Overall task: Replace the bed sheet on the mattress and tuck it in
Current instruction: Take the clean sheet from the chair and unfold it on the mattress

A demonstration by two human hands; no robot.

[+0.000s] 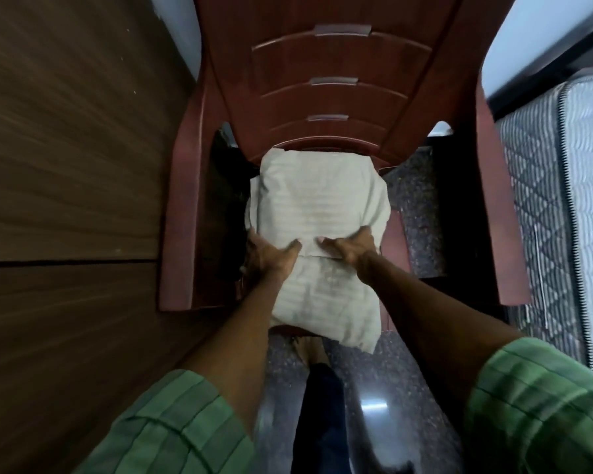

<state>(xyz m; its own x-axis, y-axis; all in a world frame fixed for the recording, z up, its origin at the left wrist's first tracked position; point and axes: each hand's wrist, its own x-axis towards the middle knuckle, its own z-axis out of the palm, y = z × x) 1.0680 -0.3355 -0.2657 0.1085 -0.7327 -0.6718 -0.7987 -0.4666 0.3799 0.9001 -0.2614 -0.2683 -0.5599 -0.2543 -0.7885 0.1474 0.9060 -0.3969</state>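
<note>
A folded pale, faintly striped bed sheet [317, 203] lies on the seat of a red-brown plastic chair [343, 83], its near part hanging over the seat's front edge. My left hand [271, 256] grips the sheet's left side with the thumb on top. My right hand [348, 249] grips it just to the right, thumb on top and fingers hidden underneath. The bare quilted mattress [562, 213] stands at the right edge of the view.
A brown wooden panel [65, 165] fills the left side, close to the chair's left arm. Dark speckled floor [415, 206] shows between chair and mattress and under my arms. My foot and dark trouser leg [319, 388] are below the sheet.
</note>
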